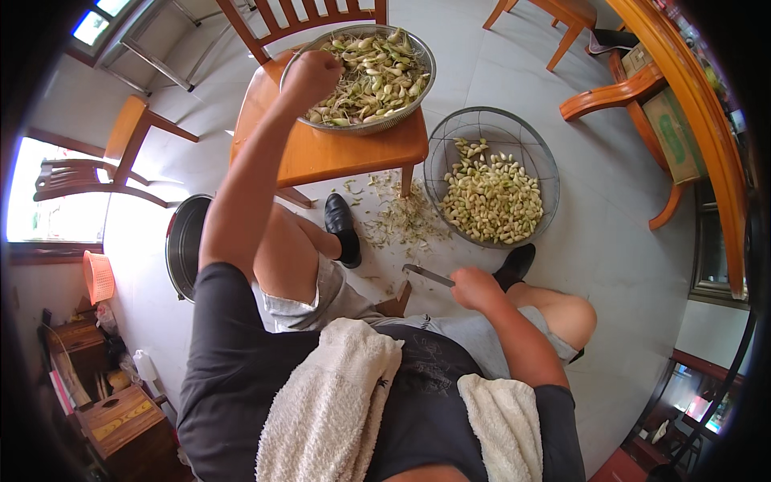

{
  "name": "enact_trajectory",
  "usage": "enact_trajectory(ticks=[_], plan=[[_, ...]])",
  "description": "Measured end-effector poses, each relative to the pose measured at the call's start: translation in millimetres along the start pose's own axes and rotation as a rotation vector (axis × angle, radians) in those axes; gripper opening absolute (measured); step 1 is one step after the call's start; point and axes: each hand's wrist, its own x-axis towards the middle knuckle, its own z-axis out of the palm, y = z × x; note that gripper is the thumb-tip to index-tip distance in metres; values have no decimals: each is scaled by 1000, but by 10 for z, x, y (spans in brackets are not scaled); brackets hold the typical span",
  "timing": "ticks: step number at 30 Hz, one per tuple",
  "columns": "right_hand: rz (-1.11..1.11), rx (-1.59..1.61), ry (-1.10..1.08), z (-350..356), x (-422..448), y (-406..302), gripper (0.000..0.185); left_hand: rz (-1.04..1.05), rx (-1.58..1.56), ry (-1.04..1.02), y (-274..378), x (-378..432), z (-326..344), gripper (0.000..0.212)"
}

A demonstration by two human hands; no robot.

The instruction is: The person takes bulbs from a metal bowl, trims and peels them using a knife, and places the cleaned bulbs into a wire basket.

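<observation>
My left hand is over the near-left rim of a metal colander on a wooden chair. Its fingers are curled, and whatever may be between them is hidden. Heaped in the colander are small allium bulbs with roots and green tips. My right hand grips a knife, its blade pointing left above my lap. A round wire-framed mesh basket stands on the floor beyond that hand, holding many trimmed pale bulbs.
Trimmed roots and green scraps litter the floor between my shoes. A dark metal bucket stands left of my knee. Another chair is farther left. A wooden table borders the right side. A towel hangs round my neck.
</observation>
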Motion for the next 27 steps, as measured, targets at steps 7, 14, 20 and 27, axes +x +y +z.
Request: enact_trajectory(ticks=[7, 14, 20, 27], plan=[[29, 19, -46, -92, -22, -136, 20, -7, 482, -277, -585, 381, 395, 21], [-19, -8, 9, -79, 109, -133, 19, -190, 529, -119, -388, 326, 410, 28], [-34, 5, 32, -58, 116, -118, 18, -157, 533, -120, -512, 363, 357, 28], [20, 0, -9, -171, 25, -79, 21, -173, 8, 136, -343, 46, -56, 34]])
